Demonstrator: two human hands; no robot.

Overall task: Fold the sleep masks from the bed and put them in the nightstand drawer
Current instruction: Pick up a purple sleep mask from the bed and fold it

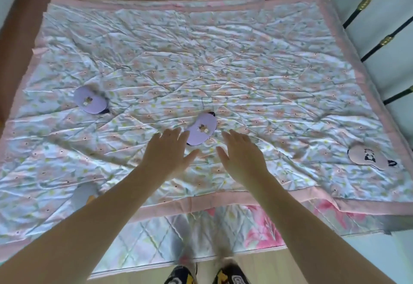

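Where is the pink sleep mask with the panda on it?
In the head view, the pink panda mask lies on the flowered quilt at the far right, near its pink border, well right of the right hand.

Floral quilt (223, 64) with a pink border, spread wide and creased

A second quilted cover (257, 228) (bold pink flowers) hangs below its near edge; black rails with brass fittings (366, 2) stand at the right, and patterned shoes (181, 274) show on the pale floor (290, 266).
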